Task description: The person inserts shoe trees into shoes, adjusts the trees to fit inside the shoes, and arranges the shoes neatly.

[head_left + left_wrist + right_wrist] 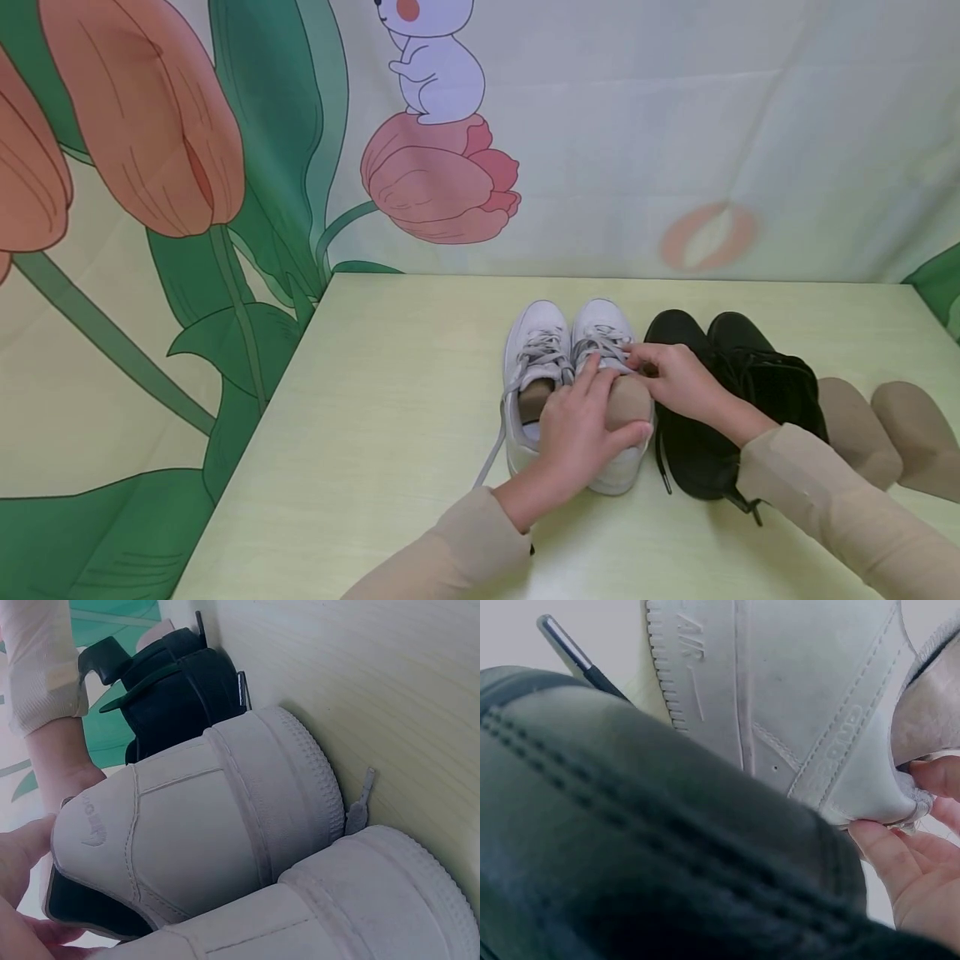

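Note:
A pair of white lace-up sneakers stands side by side on the table, the left sneaker (542, 317) and the right sneaker (600, 313), toes pointing away. A rounded tan insert (628, 403) shows in the opening of the right sneaker. My left hand (573, 425) lies over that opening with fingers extended forward; in the left wrist view its thumb is at the heel collar (94, 825). My right hand (678, 383) pinches the right sneaker's side edge near the laces, thumb outside and a finger inside in the right wrist view. Another tan insert (536, 400) sits inside the left sneaker.
A pair of black lace-up shoes (693, 458) stands close on the right, under my right forearm. Two loose tan inserts (911, 429) lie beyond them. A grey lace (491, 454) trails off the left sneaker. A printed cloth (600, 167) hangs behind the table.

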`<control>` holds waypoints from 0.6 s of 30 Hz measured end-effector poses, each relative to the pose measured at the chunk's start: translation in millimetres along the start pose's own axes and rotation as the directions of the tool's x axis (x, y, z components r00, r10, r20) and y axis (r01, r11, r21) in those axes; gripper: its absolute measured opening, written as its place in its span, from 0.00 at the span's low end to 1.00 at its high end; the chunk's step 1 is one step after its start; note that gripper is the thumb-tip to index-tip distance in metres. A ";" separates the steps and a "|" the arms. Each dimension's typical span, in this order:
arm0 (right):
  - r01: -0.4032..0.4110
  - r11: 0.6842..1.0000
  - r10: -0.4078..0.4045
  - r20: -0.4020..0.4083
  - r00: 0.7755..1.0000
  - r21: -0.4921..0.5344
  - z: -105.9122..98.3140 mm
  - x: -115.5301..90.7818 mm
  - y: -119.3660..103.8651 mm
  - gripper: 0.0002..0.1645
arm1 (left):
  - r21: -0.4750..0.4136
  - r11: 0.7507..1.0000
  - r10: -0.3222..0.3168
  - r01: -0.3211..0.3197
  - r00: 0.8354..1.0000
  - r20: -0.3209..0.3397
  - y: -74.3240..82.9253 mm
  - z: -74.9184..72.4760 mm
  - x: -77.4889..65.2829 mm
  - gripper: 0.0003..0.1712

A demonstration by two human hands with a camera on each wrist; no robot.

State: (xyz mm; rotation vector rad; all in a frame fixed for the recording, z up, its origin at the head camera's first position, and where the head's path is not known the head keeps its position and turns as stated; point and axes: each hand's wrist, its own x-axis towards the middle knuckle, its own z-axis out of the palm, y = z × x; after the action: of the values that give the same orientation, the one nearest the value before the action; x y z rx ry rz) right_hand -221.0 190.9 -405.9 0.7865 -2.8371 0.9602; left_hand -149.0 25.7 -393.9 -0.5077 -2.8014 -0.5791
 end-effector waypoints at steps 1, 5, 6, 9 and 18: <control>0.000 1.000 0.000 0.000 1.000 0.001 0.0 0.1 -0.2 0.05 | 0.015 1.000 0.005 -0.005 1.000 -0.014 0.2 0.9 0.4 0.37; -0.002 1.000 0.002 0.002 1.000 0.001 -0.1 0.2 -0.1 0.04 | 0.032 0.999 0.013 -0.012 0.999 -0.042 1.0 2.9 1.6 0.36; -0.003 1.000 0.003 0.003 1.000 0.002 -0.2 0.2 0.0 0.04 | 0.030 0.999 0.013 -0.011 0.999 -0.042 1.0 3.4 1.8 0.35; -0.003 1.000 0.003 0.002 1.000 0.003 -0.6 0.1 0.4 0.04 | 0.021 1.000 0.009 -0.009 0.999 -0.037 1.2 3.8 2.6 0.35; 0.008 1.000 -0.008 -0.003 1.000 0.017 -0.5 0.1 3.0 0.05 | 0.044 0.999 -0.010 0.009 1.000 0.017 -0.5 -2.0 5.8 0.38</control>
State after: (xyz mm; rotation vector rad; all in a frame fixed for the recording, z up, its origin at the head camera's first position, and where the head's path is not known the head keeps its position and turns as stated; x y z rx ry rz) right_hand -222.6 193.2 -407.1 0.7967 -2.8249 0.9848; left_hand -154.1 26.0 -390.7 -0.4927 -2.8277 -0.5162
